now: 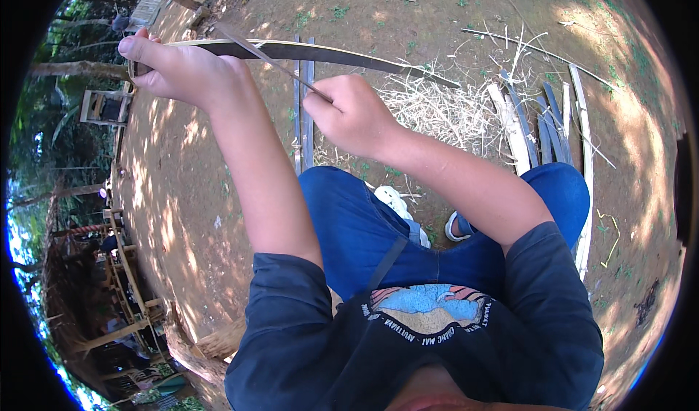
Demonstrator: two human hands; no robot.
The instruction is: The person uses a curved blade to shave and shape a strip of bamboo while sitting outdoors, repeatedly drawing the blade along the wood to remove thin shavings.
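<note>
My left hand [171, 67] grips one end of a long, thin, dark bamboo strip [342, 56] held out in front of me, roughly level. My right hand [349, 112] is closed around the handle of a knife whose narrow blade [255, 50] slants up to the left and lies against the strip near my left hand. Both forearms reach up from my lap. I am seated, in blue trousers and a dark shirt.
A heap of pale bamboo shavings [437, 109] lies on the bare earth ahead. Several split bamboo slats [542, 123] lie to the right, two more [304, 120] stand straight ahead. Wooden frames [105, 105] and trees are at the left.
</note>
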